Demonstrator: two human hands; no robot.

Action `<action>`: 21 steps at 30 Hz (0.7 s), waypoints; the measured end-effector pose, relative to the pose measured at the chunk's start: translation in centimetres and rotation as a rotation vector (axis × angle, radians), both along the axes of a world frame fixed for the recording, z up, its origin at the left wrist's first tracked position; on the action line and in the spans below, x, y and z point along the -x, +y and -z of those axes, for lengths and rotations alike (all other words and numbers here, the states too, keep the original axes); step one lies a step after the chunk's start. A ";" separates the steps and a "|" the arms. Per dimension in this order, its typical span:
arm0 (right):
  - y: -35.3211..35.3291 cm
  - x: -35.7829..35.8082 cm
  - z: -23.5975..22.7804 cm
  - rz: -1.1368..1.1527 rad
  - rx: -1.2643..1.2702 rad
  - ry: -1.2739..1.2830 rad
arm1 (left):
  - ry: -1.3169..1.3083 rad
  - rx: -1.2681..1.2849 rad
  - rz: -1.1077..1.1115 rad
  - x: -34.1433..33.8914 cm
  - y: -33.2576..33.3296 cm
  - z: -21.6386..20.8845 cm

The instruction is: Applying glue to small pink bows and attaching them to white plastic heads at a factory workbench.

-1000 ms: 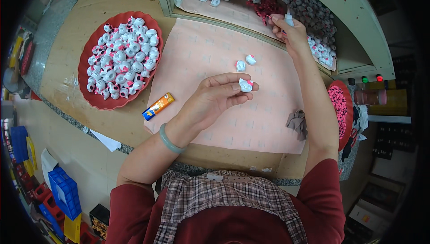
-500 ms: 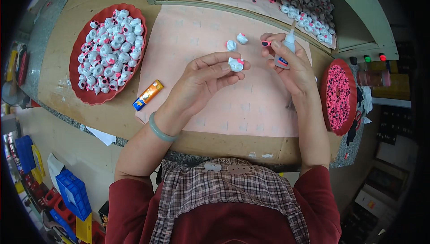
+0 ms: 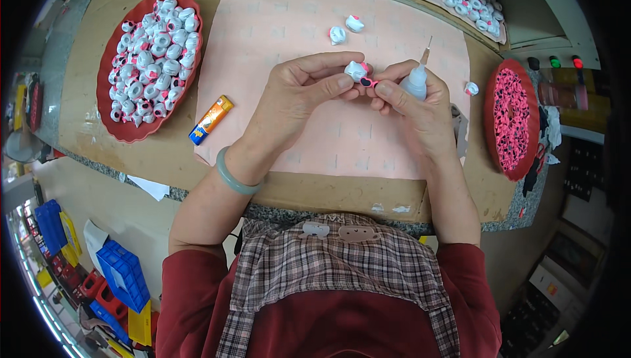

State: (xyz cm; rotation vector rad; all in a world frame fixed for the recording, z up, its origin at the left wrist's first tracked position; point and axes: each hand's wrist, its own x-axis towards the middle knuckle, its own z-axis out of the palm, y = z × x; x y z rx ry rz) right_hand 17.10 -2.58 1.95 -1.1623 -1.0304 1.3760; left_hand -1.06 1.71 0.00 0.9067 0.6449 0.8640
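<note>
My left hand (image 3: 299, 92) pinches a small white cat-head figure (image 3: 355, 71) with a pink bow between thumb and fingers. Thumb and forefinger of my right hand (image 3: 424, 105) grip a tiny pink-and-black piece, apparently miniature sunglasses (image 3: 368, 83), right against the figure's front. Tucked in that same right hand is a clear glue bottle (image 3: 415, 82), its thin nozzle pointing up and away. Whether the tiny piece touches the figure is hard to tell. Two more white figures (image 3: 337, 35) lie beyond my hands on the pink sheet (image 3: 315, 151).
At left stands a red scalloped bowl (image 3: 103, 98) heaped with white figures; an orange-and-blue tube (image 3: 211, 120) lies beside it. On the right, a red bowl (image 3: 534, 121) holds pink-and-black pieces, with one white figure (image 3: 471, 88) nearby. An open-fronted box (image 3: 526, 49) borders the far side.
My right hand has moved left and brought the small sunglasses up to the cat-head figure. My left hand has turned the figure. The whole view has shifted slightly.
</note>
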 end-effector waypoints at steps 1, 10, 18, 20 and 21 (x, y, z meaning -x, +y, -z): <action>0.0 0.0 0.0 -0.009 -0.013 -0.046 | 0.003 0.003 0.003 -0.1 -0.1 0.0; -0.2 0.1 0.0 0.042 0.021 -0.143 | 0.112 -0.151 0.032 -0.2 -0.4 -0.1; -0.8 1.5 1.2 0.185 -0.176 -0.425 | 0.187 -0.237 -0.025 -0.6 -0.9 0.3; -0.8 1.6 1.6 0.194 -0.272 -0.487 | 0.208 -0.268 -0.042 -0.7 -0.9 0.4; -0.8 1.6 1.7 0.199 -0.320 -0.517 | 0.209 -0.267 -0.038 -0.7 -0.9 0.4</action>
